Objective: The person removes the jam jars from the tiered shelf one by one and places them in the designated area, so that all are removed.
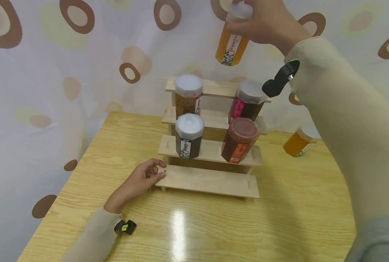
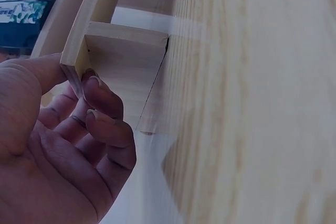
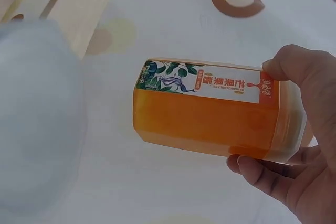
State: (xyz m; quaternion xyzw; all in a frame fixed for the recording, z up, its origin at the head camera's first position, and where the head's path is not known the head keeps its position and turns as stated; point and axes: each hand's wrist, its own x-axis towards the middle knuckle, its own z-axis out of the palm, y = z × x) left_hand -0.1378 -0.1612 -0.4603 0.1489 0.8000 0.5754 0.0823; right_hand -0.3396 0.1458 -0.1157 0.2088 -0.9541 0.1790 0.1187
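Note:
My right hand (image 1: 263, 22) grips a jar of orange jam (image 3: 205, 108) by its lid end, high above the stepped wooden rack (image 1: 210, 180). In the right wrist view the jar lies sideways across the picture, its white label facing the camera. At the rack's lowest step, my left hand (image 1: 140, 180) pinches the left end of the board; in the left wrist view the thumb is on one side of the board end (image 2: 79, 56) and the fingers on the other. Two jars stand on the second step, a dark jar (image 1: 189, 140) and a red-brown jar (image 1: 240, 140).
Higher on the rack are a brown jar (image 1: 188, 96) at left and a pink-labelled dark jar (image 1: 246, 102) at right. Another orange jar (image 1: 300, 142) stands on the wooden table (image 1: 214, 229), right of the rack. A patterned cloth (image 1: 92, 72) hangs behind.

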